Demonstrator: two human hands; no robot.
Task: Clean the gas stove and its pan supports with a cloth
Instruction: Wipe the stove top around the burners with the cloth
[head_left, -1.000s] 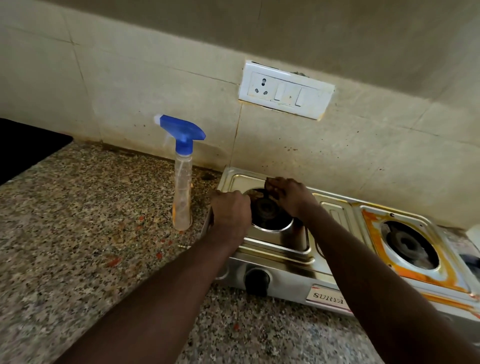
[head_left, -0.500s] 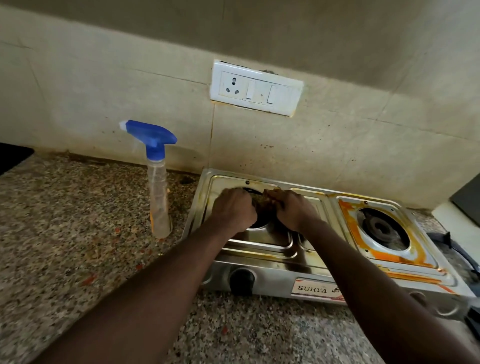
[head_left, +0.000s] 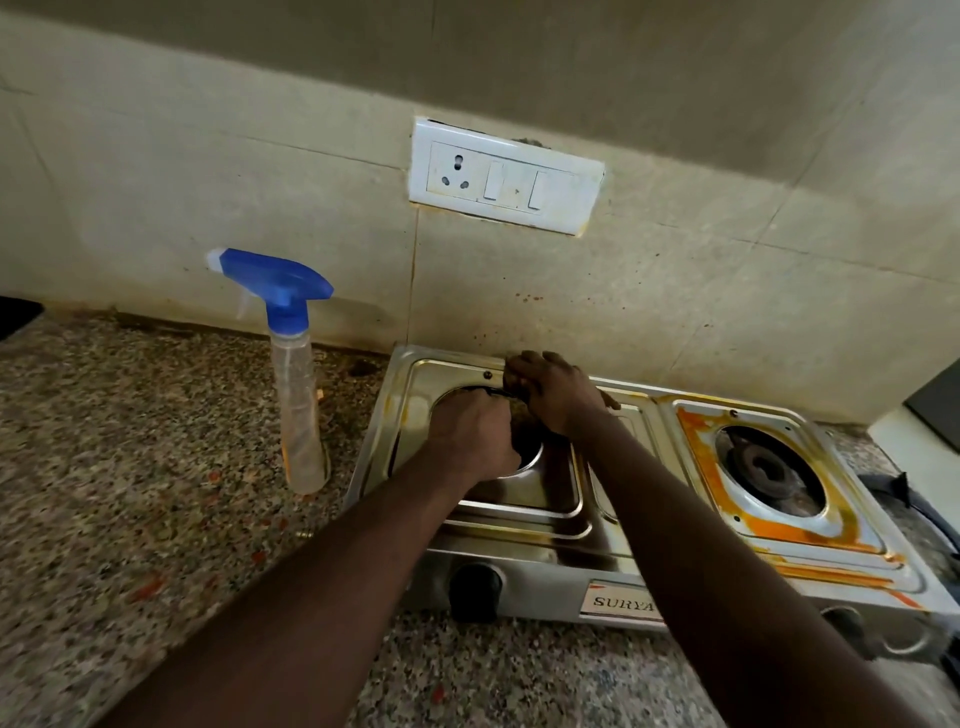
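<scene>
A two-burner steel gas stove (head_left: 524, 551) stands against the tiled wall. Both my hands are over its left burner well (head_left: 530, 460). My left hand (head_left: 472, 436) has its fingers curled down over the dark left burner, which it mostly hides. My right hand (head_left: 558, 397) is at the well's back edge and grips a dark brownish cloth (head_left: 515, 388) bunched under its fingers. The right burner (head_left: 769, 467) lies bare, ringed by orange stains. No pan support shows on either burner.
A clear spray bottle (head_left: 300, 415) with a blue trigger stands on the speckled granite counter (head_left: 130, 493), left of the stove. A white socket plate (head_left: 504, 179) is on the wall above. A black knob (head_left: 475, 590) faces front. A black hose (head_left: 906, 501) runs at the right.
My right hand has slid with the cloth from the burner's top to the back edge of the well. My left hand stays curled over the burner. The view has shifted right.
</scene>
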